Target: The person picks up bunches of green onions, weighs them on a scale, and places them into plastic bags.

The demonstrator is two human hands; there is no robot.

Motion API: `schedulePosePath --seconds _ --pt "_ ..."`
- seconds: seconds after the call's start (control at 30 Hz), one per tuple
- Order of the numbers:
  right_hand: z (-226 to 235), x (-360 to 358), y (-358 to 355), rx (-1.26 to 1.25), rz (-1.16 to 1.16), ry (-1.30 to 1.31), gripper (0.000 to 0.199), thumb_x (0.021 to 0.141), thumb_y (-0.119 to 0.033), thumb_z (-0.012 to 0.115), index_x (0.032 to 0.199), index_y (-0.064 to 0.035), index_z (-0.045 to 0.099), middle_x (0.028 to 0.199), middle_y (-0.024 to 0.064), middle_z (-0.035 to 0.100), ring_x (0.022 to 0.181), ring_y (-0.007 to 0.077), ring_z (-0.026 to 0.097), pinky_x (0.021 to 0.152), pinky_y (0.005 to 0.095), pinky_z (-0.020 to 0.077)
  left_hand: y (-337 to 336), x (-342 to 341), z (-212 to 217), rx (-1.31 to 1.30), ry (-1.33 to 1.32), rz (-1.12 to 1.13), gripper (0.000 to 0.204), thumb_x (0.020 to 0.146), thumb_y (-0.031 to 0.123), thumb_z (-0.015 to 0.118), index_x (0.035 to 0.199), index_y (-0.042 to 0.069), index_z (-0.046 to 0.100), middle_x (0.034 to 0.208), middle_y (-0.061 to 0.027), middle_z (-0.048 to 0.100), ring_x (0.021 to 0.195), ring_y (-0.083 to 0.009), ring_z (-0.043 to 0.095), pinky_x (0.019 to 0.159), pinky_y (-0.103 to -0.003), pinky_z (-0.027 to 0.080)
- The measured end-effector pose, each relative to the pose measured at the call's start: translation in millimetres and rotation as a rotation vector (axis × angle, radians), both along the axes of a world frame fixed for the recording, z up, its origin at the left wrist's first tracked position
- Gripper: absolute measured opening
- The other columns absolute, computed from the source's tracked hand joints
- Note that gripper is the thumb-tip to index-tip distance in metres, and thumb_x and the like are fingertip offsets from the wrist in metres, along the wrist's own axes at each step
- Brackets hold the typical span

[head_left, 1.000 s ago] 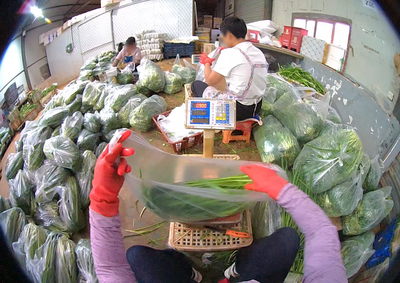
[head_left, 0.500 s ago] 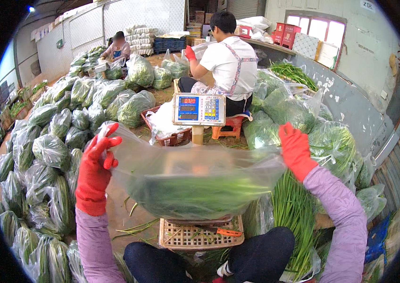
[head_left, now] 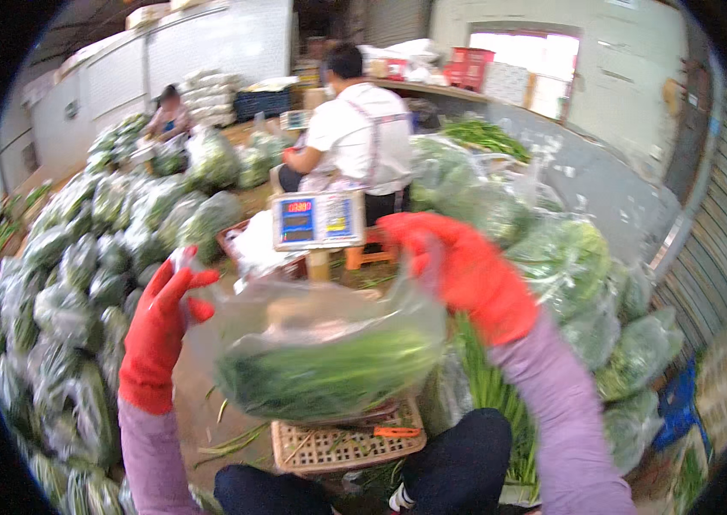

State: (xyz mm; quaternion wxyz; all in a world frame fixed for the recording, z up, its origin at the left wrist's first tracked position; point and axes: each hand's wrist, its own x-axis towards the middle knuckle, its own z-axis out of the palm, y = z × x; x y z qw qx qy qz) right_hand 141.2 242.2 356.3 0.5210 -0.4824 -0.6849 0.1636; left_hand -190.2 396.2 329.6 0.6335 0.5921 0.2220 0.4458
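Observation:
I hold a clear plastic bag (head_left: 320,352) of long green leafy stalks up in front of me. My left hand (head_left: 157,330), in a red glove, grips the bag's left upper edge. My right hand (head_left: 462,270), also red-gloved, grips the right upper edge, held higher. The greens lie along the bag's bottom. Below the bag sits a woven basket (head_left: 342,446) with an orange-handled tool on it.
A digital scale (head_left: 319,219) stands just behind the bag. A person in a white shirt (head_left: 359,137) sits beyond it, back turned. Filled bags of greens are piled on the left (head_left: 80,257) and on the right (head_left: 569,257). Another person (head_left: 170,116) sits far back left.
Both hands have lifted the bag higher and drawn closer together, bunching its top. The greens have settled to the bottom. My view has tipped and moved nearer.

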Motion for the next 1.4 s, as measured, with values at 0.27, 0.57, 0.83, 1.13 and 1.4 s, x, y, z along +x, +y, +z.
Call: schedulePosePath --seconds 0.27,0.57,0.83,1.13,1.4 --pt "-110.2 -99.9 68.8 -0.951 1.053 1.426 0.038 0.091 -0.037 0.052 0.112 -0.0047 0.055 0.078 0.0011 0.057 0.047 0.0057 0.043 0.038 0.0158 0.0285 -74.0 47.7 -31.0 0.073 0.544 -0.431 0.043 0.093 0.031 0.048 0.125 0.002 0.046 0.084 -0.0132 0.066 0.046 -0.0146 0.054 0.039 -0.023 0.041" --pt "-105.0 -143.2 64.5 -0.385 0.727 1.326 0.023 0.086 -0.022 0.06 0.102 -0.0055 0.061 0.099 0.0156 0.064 0.088 0.0276 0.064 0.082 0.0392 0.0517 -8.0 28.0 -148.5 0.122 0.548 -0.391 0.049 0.076 0.012 0.071 0.12 0.001 0.051 0.089 -0.0142 0.066 0.082 -0.0239 0.065 0.065 -0.033 0.053" --pt "-141.0 -120.1 92.9 0.0 0.596 0.968 0.028 0.085 -0.01 0.059 0.112 -0.0021 0.054 0.113 0.014 0.059 0.107 0.0283 0.057 0.093 0.0391 0.0463 -34.2 86.6 -134.5 -0.006 0.285 -0.497 0.016 0.076 0.015 0.064 0.084 0.003 0.059 0.064 -0.0091 0.061 0.04 -0.0152 0.051 0.036 -0.025 0.037" --pt "-173.1 14.7 13.6 -0.815 -0.071 0.135 0.033 0.076 -0.016 0.067 0.105 -0.0014 0.063 0.089 0.0041 0.067 0.077 0.0113 0.061 0.07 0.0266 0.0482 8.0 50.5 -197.0 -0.314 -0.131 -0.028 0.036 0.077 -0.002 0.047 0.112 -0.002 0.056 0.082 -0.0121 0.064 0.053 -0.0118 0.053 0.051 -0.021 0.046" --pt "-131.0 -74.7 24.7 0.209 0.094 -0.043 0.057 0.081 -0.037 0.063 0.125 -0.0035 0.051 0.116 0.012 0.058 0.105 0.0233 0.057 0.091 0.0304 0.0428 -37.9 87.2 -96.7 -0.585 -0.643 -0.149 0.076 0.085 0.057 0.048 0.138 0.006 0.03 0.124 -0.0211 0.051 0.074 -0.0201 0.059 0.058 -0.028 0.046"
